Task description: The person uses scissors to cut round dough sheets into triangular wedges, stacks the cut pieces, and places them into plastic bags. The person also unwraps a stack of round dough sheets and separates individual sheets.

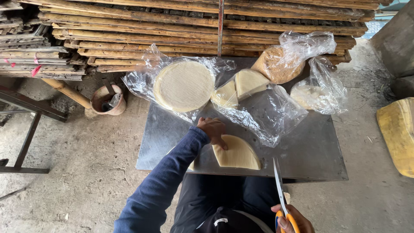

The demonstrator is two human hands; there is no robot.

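1. Head view: the left hand (213,129) rests with bent fingers on the pale yellow half-round flat sheet (238,154), which lies on the grey metal table (310,151), its straight edge pointing away from the person.
2. The right hand (293,221) is closed around the orange handles of the scissors (280,190); the blades point forward, just right of the sheet. The left hand is nearer to it.
3. Further away lie clear plastic bags: one with a round pale stack (184,85), one with wedge pieces (249,83), one with brown crumbs (278,64).
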